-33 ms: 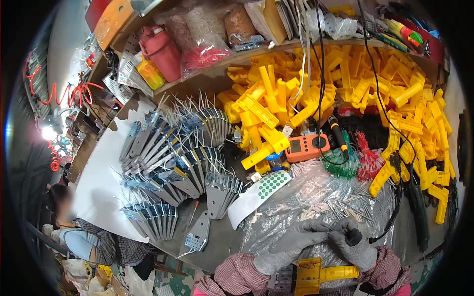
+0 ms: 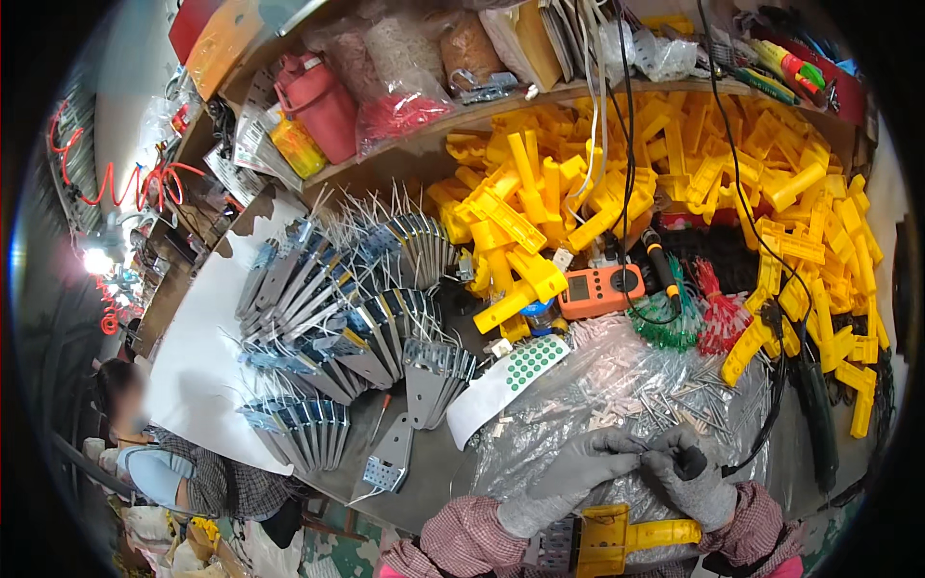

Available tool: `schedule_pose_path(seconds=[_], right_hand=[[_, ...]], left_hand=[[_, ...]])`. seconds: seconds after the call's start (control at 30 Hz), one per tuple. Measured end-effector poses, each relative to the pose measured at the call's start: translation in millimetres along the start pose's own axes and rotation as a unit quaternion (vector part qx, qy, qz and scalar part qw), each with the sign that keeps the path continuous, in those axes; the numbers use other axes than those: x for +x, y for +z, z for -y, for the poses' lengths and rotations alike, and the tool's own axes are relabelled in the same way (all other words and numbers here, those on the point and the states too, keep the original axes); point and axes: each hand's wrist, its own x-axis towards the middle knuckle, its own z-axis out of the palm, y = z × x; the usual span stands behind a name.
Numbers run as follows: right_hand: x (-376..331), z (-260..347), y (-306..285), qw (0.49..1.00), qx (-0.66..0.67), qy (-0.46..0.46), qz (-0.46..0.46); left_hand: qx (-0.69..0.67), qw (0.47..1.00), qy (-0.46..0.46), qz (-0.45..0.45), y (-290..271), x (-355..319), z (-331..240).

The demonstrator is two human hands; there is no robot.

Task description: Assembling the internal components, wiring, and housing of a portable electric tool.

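Observation:
My left hand and my right hand, both in grey gloves, meet at the fingertips over a clear plastic sheet. Each pinches with thumb and fingers; whatever is between them is too small or hidden to make out. Just below them, close to my body, lies a yellow plastic housing with an arm reaching right. To its left a perforated metal plate shows in part beside my left sleeve. Small pale pieces and thin metal pins are scattered on the sheet beyond my fingers.
Grey metal brackets with wires stand in rows at left. Yellow housings heap at the back and right. An orange meter, green and red lead bundles lie mid-table. Black cables hang down. A person sits left.

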Motion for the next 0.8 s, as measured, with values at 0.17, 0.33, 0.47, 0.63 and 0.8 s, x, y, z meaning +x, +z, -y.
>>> schedule_pose_path(seconds=[0.17,0.33,0.47,0.63,0.8], right_hand=[[7.3,-9.0,-14.3,0.989,-0.097,-0.055,0.094],[19.2,-15.1,-25.2,0.981,-0.092,0.026,0.167],[28.5,0.7,-20.6,0.970,-0.062,0.157,0.174],[24.6,-17.9,-11.4,0.977,-0.079,0.010,0.199],[13.5,-19.3,0.4,0.970,0.152,0.122,0.148]], left_hand=[[0.081,0.993,0.078,-0.026,10.6,7.0,-4.3],[0.141,0.986,0.088,-0.019,10.4,1.2,-23.5],[0.262,0.959,0.095,-0.050,11.3,10.6,-30.3],[0.118,0.988,0.082,-0.053,5.3,5.7,-31.5],[0.280,0.943,0.162,-0.081,20.1,-5.6,-31.0]])
